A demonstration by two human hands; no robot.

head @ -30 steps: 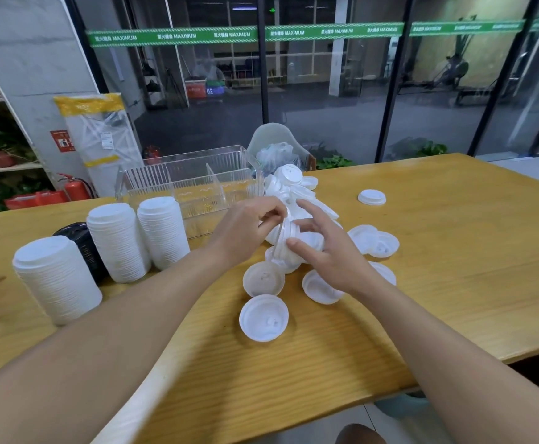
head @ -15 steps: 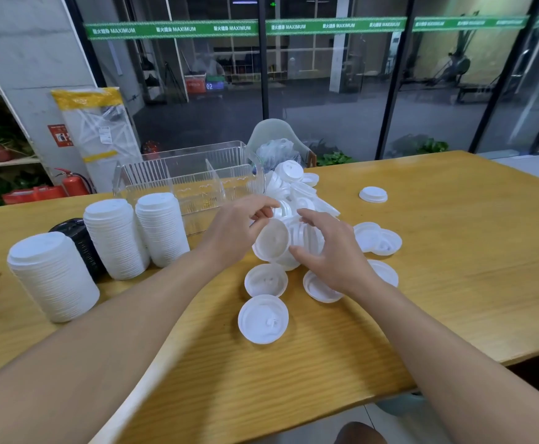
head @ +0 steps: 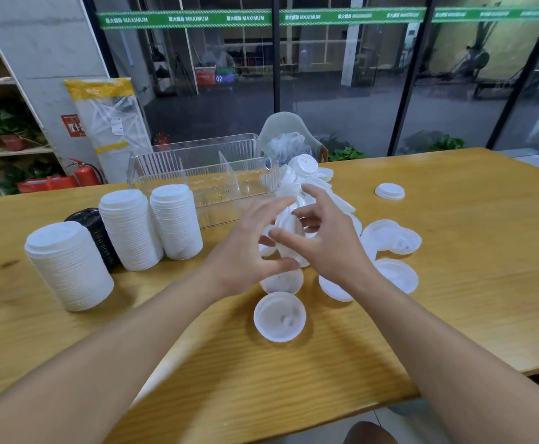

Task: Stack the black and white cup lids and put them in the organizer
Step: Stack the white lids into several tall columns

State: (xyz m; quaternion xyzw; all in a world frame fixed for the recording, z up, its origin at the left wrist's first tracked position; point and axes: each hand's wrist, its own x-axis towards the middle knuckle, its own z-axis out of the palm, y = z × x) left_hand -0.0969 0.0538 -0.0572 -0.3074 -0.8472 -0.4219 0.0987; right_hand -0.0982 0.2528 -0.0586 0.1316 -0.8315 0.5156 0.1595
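Lids (head: 289, 238) are sitting between our left hand (head: 245, 248) and right hand (head: 329, 248), fingers curling around them. Below our grip, loose lids (head: 279, 317) are waiting. If we are squeezing unevenly, they may pop out.

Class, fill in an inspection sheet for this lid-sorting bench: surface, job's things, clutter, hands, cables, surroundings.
Surface: wooden table, bare at the near edge.
Job's things: three white lid stacks and a black stack on the left; clear organizer holds no lids; loose white lids scattered.
Clutter: plastic bag behind the pile.
Hands: left hand and right hand hold a small bunch of lids; blurred.
Cables: nothing seen.
Surroundings: glass wall, shelves with plants, fire extinguisher.
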